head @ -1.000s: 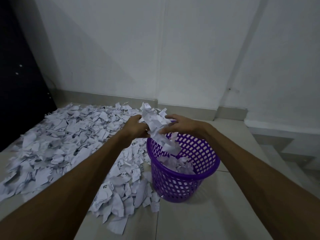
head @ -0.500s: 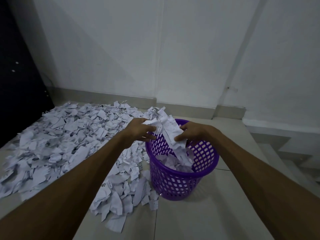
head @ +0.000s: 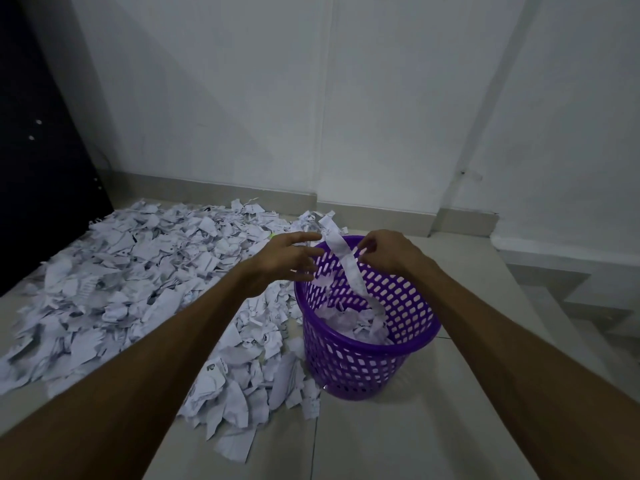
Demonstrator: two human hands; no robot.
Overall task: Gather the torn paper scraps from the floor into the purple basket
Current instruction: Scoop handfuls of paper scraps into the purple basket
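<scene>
- Pale floor tiles run to a white wall, with the heap of paper scraps spread to the left of the purple basket.
- A second ago I held a thick bundle over the rim; now most of it lies inside, so this load is nearly delivered.
- My left hand is spread and holds nothing.
- My right hand pinches one long strip, its long axis slanting steeply, lower end trailing into the basket.

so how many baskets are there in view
1. The purple basket stands on the floor right of the paper scraps, below both hands. Nothing suggests another, though the view is limited.
</scene>
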